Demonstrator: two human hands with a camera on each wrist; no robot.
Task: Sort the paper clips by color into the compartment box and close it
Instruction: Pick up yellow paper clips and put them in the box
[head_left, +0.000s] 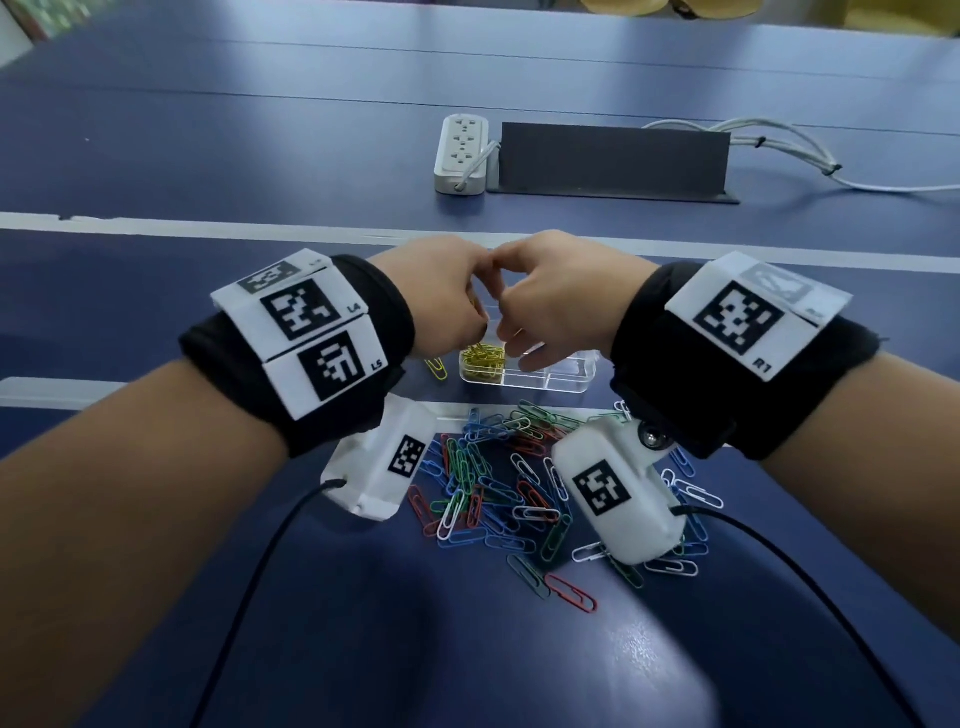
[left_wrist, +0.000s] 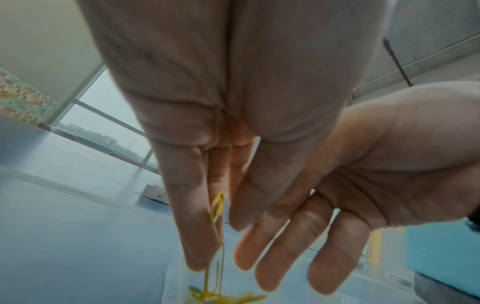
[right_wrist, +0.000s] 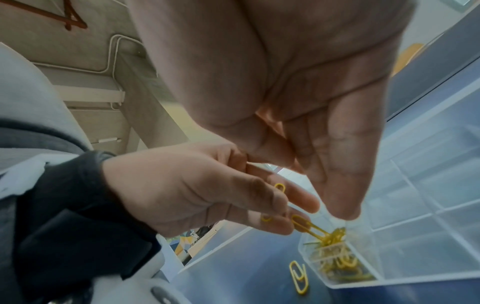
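A clear compartment box (head_left: 571, 387) (right_wrist: 405, 205) stands open on the blue table; its left end cell holds yellow clips (head_left: 483, 358) (right_wrist: 340, 263). My left hand (head_left: 441, 296) (left_wrist: 219, 244) hovers over that cell, pinching several yellow paper clips (left_wrist: 217, 205) (right_wrist: 302, 223) that dangle down onto the heap. My right hand (head_left: 550, 301) (right_wrist: 314, 185) hangs beside it with straight fingers pointing into the same cell and nothing in them. One yellow clip (head_left: 436, 368) (right_wrist: 300, 277) lies on the table left of the box. A mixed pile of blue, red, green and white clips (head_left: 519, 493) lies nearer me.
A white power strip (head_left: 462, 153), a dark upright panel (head_left: 613, 158) and white cables (head_left: 789, 150) sit behind the box. The other box cells (right_wrist: 428, 236) look empty. Black camera leads (head_left: 270, 545) run across the near table.
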